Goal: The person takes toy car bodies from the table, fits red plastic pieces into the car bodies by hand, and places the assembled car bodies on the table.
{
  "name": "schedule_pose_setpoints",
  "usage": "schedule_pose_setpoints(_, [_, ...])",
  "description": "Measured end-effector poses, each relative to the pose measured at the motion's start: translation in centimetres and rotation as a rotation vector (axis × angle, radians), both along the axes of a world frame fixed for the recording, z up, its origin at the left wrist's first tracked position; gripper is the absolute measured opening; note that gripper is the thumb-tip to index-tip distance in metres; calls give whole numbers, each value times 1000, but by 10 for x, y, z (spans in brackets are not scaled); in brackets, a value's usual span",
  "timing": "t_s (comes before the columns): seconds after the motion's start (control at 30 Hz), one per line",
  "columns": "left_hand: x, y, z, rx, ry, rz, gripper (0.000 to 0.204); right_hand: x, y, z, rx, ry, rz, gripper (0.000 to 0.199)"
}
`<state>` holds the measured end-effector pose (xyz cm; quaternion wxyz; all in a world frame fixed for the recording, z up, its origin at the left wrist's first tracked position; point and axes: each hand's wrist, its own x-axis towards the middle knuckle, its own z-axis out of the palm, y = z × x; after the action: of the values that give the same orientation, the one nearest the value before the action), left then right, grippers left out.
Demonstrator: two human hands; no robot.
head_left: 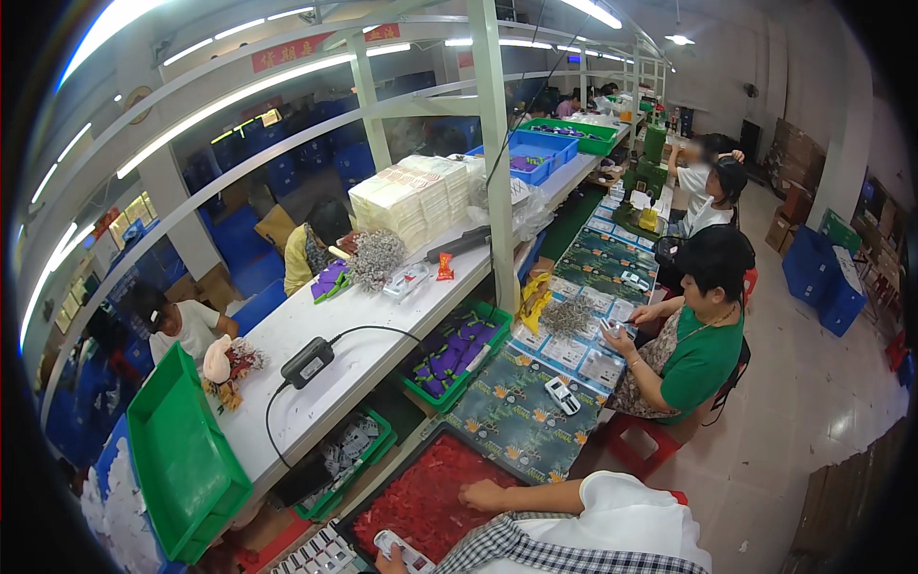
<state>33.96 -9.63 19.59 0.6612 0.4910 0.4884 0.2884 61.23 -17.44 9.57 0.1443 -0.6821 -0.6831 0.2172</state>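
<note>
At the lower edge my left hand [390, 562] is closed around a white car-shaped plastic piece [405, 552] with grey parts. My right hand [484, 495] rests at the right side of a black tray [516, 469] filled with small red plastic pieces [430, 493]. Its fingers curl down into them, and what they pinch is hidden. Rows of white-and-grey plastic pieces [320, 553] lie beside the tray, near my left hand. Beyond the tray, another white car-shaped piece [562, 395] lies on the dark patterned table cover [512, 407].
A co-worker in green [703, 354] sits farther along the bench, holding a small white piece. Green bins with purple pieces [454, 354] and grey pieces [349, 450] sit under the white shelf [354, 383]. A black power adapter [308, 363] and a green tray [182, 459] lie on it.
</note>
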Motion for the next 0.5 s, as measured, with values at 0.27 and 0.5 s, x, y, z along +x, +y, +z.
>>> schedule_pose_setpoints(0.27, [7,5,-9,-151,70,-31,29,4,-1,15,55,-141,-42,15])
schedule_pose_setpoints(0.5, [42,-19,26,-156,-76,-85,33,-19,-3,115,112,744,-156,14])
